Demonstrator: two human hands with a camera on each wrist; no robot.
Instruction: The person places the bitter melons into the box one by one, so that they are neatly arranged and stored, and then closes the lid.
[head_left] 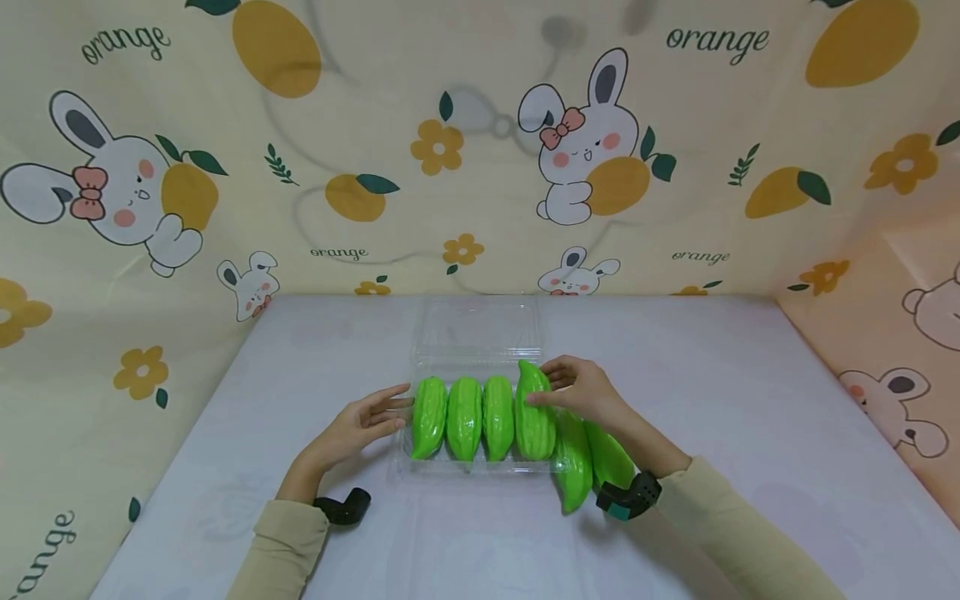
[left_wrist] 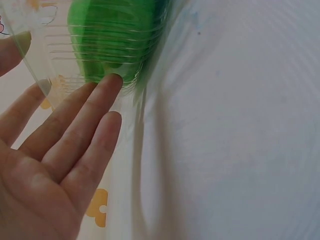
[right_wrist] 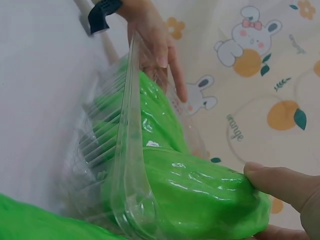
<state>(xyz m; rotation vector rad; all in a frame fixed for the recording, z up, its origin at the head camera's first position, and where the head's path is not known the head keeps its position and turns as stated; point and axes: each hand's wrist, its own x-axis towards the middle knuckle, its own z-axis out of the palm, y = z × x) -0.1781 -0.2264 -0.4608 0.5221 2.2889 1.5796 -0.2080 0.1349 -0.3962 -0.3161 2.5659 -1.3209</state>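
A clear plastic clamshell box point(head_left: 480, 468) holds a row of glossy green ribbed gourds, among them the leftmost gourd point(head_left: 430, 418). My right hand point(head_left: 591, 395) pinches the rightmost gourd point(head_left: 536, 421) between thumb and fingers near its upper end. In the right wrist view this gourd point(right_wrist: 205, 195) tilts up over the box's rim, its lower part inside. On the box's left side, my left hand point(head_left: 366, 425) has its fingers loosely extended. The left wrist view shows its fingertips right at the ribbed wall point(left_wrist: 107, 45), with a green gourd behind the plastic.
Two more green gourds, one point(head_left: 573, 467) beside the box and another point(head_left: 611, 457) under my right wrist, lie on the white tabletop point(head_left: 315, 350). The box's clear lid point(head_left: 477, 327) is folded back toward the patterned wall cloth point(head_left: 480, 200).
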